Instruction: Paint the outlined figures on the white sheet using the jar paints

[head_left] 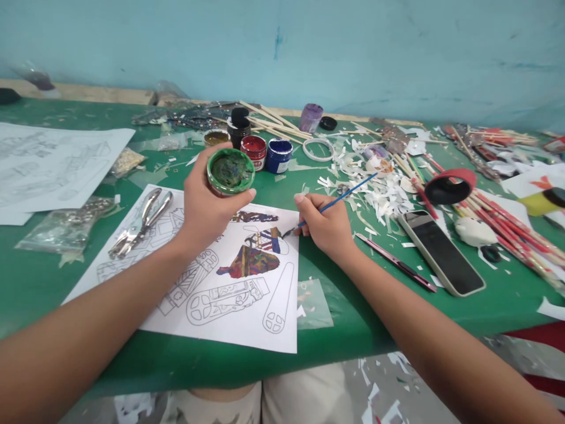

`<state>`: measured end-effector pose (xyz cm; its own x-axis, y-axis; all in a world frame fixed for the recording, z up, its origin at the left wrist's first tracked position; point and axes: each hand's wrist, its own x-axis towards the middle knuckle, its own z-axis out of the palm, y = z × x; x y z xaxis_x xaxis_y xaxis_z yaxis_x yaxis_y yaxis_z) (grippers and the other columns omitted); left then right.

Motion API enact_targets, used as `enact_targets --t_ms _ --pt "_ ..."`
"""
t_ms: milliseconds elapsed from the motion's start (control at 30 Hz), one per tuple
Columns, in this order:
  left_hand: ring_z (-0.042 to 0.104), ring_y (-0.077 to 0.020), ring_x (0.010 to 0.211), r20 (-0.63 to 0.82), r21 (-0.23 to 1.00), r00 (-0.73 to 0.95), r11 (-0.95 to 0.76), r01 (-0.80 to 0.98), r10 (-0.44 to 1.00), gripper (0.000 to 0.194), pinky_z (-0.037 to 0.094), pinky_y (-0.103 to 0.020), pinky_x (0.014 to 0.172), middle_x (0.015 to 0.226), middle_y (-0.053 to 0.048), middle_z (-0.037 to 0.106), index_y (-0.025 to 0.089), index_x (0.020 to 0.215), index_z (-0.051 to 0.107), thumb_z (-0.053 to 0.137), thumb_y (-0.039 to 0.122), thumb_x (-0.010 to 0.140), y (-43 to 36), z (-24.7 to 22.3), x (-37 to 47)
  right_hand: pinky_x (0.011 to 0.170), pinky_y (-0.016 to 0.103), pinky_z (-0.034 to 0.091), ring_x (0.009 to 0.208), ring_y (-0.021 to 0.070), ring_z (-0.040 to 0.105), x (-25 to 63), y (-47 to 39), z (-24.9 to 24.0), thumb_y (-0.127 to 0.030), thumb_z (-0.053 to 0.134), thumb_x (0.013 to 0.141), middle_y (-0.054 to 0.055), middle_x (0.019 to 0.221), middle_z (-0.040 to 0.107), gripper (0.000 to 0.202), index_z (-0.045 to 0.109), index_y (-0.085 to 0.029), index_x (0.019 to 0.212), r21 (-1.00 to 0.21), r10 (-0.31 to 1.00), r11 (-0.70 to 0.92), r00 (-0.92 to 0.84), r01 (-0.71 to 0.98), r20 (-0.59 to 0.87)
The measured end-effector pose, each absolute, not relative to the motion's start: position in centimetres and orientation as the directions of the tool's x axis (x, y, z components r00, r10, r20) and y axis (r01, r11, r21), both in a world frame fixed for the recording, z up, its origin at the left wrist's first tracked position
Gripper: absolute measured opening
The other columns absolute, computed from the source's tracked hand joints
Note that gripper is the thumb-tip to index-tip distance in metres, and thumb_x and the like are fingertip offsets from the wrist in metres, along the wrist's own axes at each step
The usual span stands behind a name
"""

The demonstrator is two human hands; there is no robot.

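Note:
My left hand (205, 188) is wrapped round a small open jar of green paint (231, 171), held above the drawing sheet. In my right hand (324, 227) is a thin blue paintbrush (348, 193), pinched near its bristles. The dark brush tip is at the right side of a partly painted shape (267, 240) on the white sheet (282, 318); whether it touches the paper I cannot tell. Below that shape is another one painted in red, blue, green and brown (251, 263). Several outlines on the sheet are unpainted. A metal hole punch plier (141, 224) lies on the sheet's left part.
Behind my left hand stand open jars of red paint (253, 152) and blue paint (279, 156). A purple jar (311, 118) stands farther back. To the right lie paper scraps (375, 188), a pink cutter (395, 262), a phone (441, 253) and a tape roll (450, 186).

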<state>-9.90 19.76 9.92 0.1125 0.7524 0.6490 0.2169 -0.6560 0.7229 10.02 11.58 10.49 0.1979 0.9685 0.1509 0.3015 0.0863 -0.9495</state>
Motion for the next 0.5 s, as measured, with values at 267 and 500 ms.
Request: enact_targets --t_ms 267,500 --pt "0.066 -0.0232 0.105 0.667 0.712 0.099 -0.67 0.209 0.739 0.064 0.06 -0.04 0.09 0.115 -0.001 0.067 0.029 0.12 0.06 0.087 0.03 0.061 19.74 9.89 -9.76 0.04 0.023 0.037 0.035 0.0081 0.045 9.94 11.62 10.42 -0.052 0.061 0.085 -0.006 0.039 0.041 0.053 0.041 -0.023 0.047 -0.945 0.968 0.083 0.2 0.317 0.151" --pt "0.067 -0.024 0.106 0.661 0.72 0.093 -0.665 0.201 0.744 0.065 0.059 -0.039 0.092 0.116 -0.002 0.067 0.031 0.118 0.061 0.089 0.031 0.06 19.73 9.91 -9.75 0.04 0.022 0.037 0.035 0.0083 0.047 9.97 11.64 10.55 -0.048 0.06 0.087 -0.006 0.038 0.042 0.051 0.041 -0.022 0.047 -0.943 0.966 0.087 0.205 0.32 0.159"
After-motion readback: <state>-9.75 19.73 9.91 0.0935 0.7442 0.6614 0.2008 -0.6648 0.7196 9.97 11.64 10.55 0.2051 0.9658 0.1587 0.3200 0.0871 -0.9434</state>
